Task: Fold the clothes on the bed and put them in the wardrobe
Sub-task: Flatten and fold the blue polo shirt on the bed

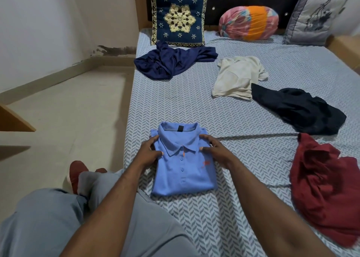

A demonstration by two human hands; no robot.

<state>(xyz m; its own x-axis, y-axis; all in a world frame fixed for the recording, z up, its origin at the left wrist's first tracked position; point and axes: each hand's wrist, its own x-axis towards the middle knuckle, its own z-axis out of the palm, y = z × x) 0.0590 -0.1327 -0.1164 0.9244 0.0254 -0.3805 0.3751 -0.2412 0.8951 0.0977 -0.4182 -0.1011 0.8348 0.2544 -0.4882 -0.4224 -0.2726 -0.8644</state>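
A light blue polo shirt point(183, 171) lies folded into a neat rectangle, collar up, near the bed's left edge. My left hand point(149, 152) grips its left side by the collar, thumb on top. My right hand point(216, 149) grips its right side the same way. Unfolded clothes lie spread on the bed point(224, 208): a navy garment point(171, 63) at the back left, a cream T-shirt point(237, 76) in the middle, a black garment point(298, 110) to its right, and a dark red garment point(327, 190) at the near right.
A navy patterned cushion point(178, 16), a pink-and-orange bolster point(249, 23) and a grey pillow point(315, 17) lean against the dark headboard. Tiled floor point(68, 120) runs left of the bed. My legs in grey trousers and a red shoe point(78, 174) are at lower left. No wardrobe shows.
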